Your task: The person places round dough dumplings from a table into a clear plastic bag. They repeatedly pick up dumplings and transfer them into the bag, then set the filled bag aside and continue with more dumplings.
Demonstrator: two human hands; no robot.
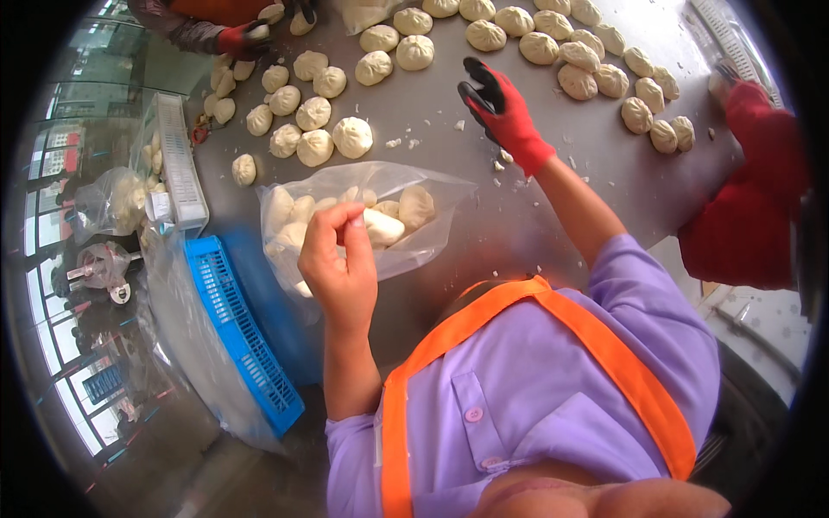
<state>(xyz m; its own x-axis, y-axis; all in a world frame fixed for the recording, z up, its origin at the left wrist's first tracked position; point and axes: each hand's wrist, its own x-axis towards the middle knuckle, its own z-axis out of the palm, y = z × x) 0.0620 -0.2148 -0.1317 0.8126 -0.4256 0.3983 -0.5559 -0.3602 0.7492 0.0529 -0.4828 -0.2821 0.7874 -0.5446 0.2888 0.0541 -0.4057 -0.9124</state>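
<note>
My bare left hand (340,259) pinches near the mouth of a clear plastic bag (440,243), thumb against curled fingers. Inside the bag lie several pale steamed buns (416,208), partly veiled by the film. My right hand (502,110), in a red knit glove with black-coated fingers, is stretched out over the metal table with its fingers apart and nothing in them. Beyond its fingertips sits a pleated bun (486,35). To its right is a group of buns (576,81), some leaning on others. Left of it, beyond the bag, another bun (352,137) stands among several more.
Dough crumbs (393,143) dot the metal table (427,97). At the left are a blue plastic basket (249,337), a white crate (178,155) and red-handled scissors (201,131). A co-worker's gloved hand (243,40) holds a bun at upper left; another person's red sleeve (758,123) reaches in from the right.
</note>
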